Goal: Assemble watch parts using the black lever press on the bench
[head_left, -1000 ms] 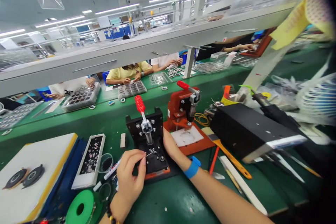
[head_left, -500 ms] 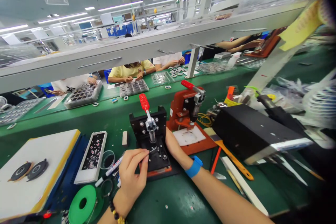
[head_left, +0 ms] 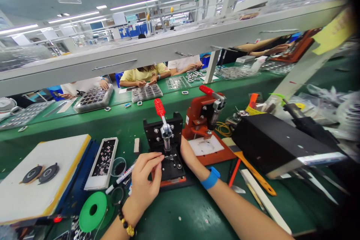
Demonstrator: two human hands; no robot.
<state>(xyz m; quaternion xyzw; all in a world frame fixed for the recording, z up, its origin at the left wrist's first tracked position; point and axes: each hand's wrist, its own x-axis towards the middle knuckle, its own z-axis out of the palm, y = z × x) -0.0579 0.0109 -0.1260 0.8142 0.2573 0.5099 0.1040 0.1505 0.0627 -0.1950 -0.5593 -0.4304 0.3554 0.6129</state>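
Observation:
The black toggle-clamp fixture [head_left: 173, 170] with a raised red handle [head_left: 159, 107] stands on the green bench in front of me. My left hand [head_left: 146, 176] is at its left side, fingers bent in a pinch at the end of a small thin metal piece [head_left: 170, 156] on the fixture's bed, under the clamp's plunger. My right hand [head_left: 189, 155] reaches along the fixture's right side; its fingers are hidden behind the upright plate. A blue band [head_left: 210, 178] circles the right wrist.
An orange toggle press [head_left: 197, 120] stands behind right, beside a brush [head_left: 253, 168] and a black box [head_left: 281, 138]. At left are a white tray of small parts [head_left: 111, 180], a green spool [head_left: 91, 210] and a white-topped box [head_left: 25, 202]. Co-workers sit across the bench.
The camera view has shifted slightly, moving the scene rightward. My left fingertips have brought the thin metal piece in closer under the plunger; my right hand stays beside the fixture.

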